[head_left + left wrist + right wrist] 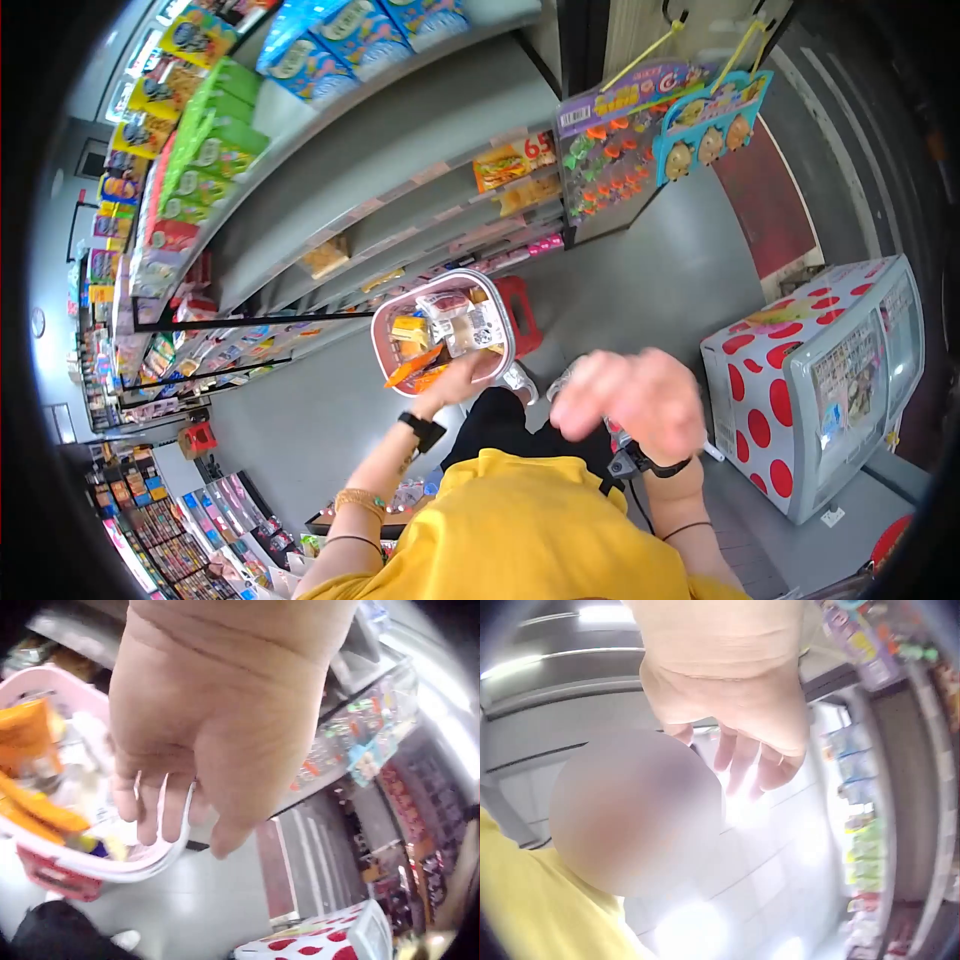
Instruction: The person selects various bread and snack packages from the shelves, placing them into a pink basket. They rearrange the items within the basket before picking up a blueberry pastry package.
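- The pink-and-white plastic basket (67,684) seems to rest on a red plastic stool (60,871); steadying its rim would probably make handling the contents easier.
- The glossy orange packets (413,367) lie inside; taking one by an edge should disturb its neighbours least.
- The left hand (458,382) reaches over the near rim, fingers bent, slightly apart; contact is unclear.
- The right hand (640,405) is raised, fingers loosely curled, holding nothing.
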`<state>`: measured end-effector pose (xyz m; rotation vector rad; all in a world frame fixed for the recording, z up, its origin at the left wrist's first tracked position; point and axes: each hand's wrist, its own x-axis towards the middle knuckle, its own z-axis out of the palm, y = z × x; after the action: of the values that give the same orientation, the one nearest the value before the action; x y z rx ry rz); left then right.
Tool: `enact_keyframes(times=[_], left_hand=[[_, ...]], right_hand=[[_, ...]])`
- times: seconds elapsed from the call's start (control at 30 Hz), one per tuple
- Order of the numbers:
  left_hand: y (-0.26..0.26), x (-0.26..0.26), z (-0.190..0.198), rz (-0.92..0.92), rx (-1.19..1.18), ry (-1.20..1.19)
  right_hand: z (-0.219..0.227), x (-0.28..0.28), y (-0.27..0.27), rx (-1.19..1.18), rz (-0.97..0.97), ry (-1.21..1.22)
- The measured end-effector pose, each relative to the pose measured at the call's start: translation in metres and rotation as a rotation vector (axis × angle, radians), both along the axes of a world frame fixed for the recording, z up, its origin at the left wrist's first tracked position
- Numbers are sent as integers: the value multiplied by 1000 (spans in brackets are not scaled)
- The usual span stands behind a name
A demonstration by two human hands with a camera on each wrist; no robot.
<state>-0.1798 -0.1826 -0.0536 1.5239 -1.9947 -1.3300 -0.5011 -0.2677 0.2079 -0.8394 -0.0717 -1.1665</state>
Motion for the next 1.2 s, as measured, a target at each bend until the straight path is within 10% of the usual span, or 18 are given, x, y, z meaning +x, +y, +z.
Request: enact_keyframes(times=[0.07,0.3,0.4,0.8,1.07,1.2], left_hand=[[83,42,-43,91,415,-249],[336,150,-136,825,652,-545],[369,139,-136,1147,876,-240],[317,105,-170,1061,321,-183],[361,109,-201,966,534,-197],[388,116,-220,1028,564,-178]], right_hand=[[58,12,3,-195,-68,-192],[159,22,39,-471,148,-400],[178,46,79,-408,-26,-405],[213,124,112,-637,-195,-65],[199,99,-150,-946,-1148,1031],[199,73,-245,-1102,-1270,1391]])
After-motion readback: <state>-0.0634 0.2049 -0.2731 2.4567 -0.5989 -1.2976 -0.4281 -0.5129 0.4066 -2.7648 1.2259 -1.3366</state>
